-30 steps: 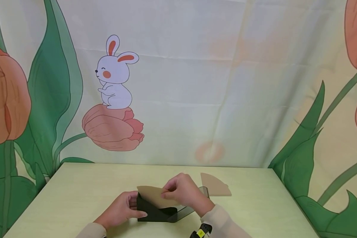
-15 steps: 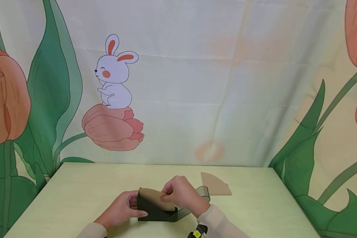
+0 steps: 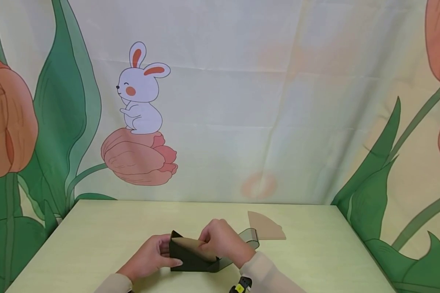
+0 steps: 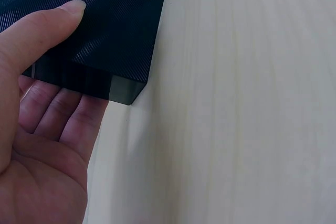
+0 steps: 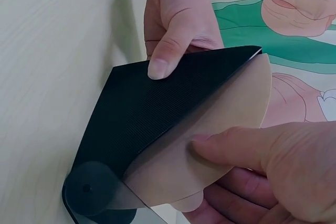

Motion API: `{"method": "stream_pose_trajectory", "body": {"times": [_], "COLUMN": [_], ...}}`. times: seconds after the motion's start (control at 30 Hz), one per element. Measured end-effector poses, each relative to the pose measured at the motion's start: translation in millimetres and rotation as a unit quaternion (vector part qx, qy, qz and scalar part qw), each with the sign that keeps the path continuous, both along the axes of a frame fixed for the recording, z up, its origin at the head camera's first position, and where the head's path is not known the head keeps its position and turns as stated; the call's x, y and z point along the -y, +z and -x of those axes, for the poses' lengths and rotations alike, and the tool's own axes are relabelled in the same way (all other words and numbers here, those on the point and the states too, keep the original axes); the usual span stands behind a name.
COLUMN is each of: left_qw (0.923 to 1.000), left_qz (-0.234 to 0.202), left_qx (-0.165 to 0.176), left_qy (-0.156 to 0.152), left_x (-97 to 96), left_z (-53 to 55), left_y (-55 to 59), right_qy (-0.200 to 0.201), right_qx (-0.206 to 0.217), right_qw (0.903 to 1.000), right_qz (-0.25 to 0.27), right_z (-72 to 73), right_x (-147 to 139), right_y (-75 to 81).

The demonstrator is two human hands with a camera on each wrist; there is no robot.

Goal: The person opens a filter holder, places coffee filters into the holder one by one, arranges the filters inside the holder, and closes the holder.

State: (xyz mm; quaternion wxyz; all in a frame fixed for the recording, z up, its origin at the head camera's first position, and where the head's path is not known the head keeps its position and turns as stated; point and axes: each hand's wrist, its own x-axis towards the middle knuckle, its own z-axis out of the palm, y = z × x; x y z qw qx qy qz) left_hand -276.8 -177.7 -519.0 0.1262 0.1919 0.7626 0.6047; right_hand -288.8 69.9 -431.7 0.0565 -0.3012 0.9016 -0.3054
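A black, ribbed coffee filter holder (image 3: 190,262) stands on the table, with its smoky see-through lid (image 3: 251,236) swung out to the right on a round hinge (image 5: 86,188). My left hand (image 3: 152,254) grips its left end, thumb on the near face and fingers behind, as the left wrist view also shows. Fan-shaped tan coffee filters (image 5: 231,106) sit partly inside the holder's slot. With thumb and fingers, my right hand (image 3: 221,240) pinches them at their exposed side. Their lower part is hidden by the holder's black wall (image 5: 131,103).
Another fan-shaped tan paper (image 3: 265,228) lies flat on the light wooden table (image 3: 315,252), behind the lid at right. A cloth backdrop (image 3: 220,101) with a rabbit and tulips hangs behind the table's far edge.
The coffee filters have sunk lower into the holder, whose back corner now shows above them. My right hand has moved slightly down and left with them; the left hand stays put.
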Motion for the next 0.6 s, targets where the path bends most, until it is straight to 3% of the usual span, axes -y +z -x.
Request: {"method": "stream_pose_trajectory", "body": {"times": [0.6], "left_qw": [1.0000], "left_qz": [0.000], "left_qx": [-0.004], "left_qy": [-0.003], "left_x": [-0.1], "left_z": [-0.5], "left_y": [0.6], "right_qy": [-0.004], "right_qx": [-0.003], "right_qw": [0.9975], "right_qz": [-0.071], "right_z": [-4.6], "right_x": [8.3], "right_y": [-1.8]}}
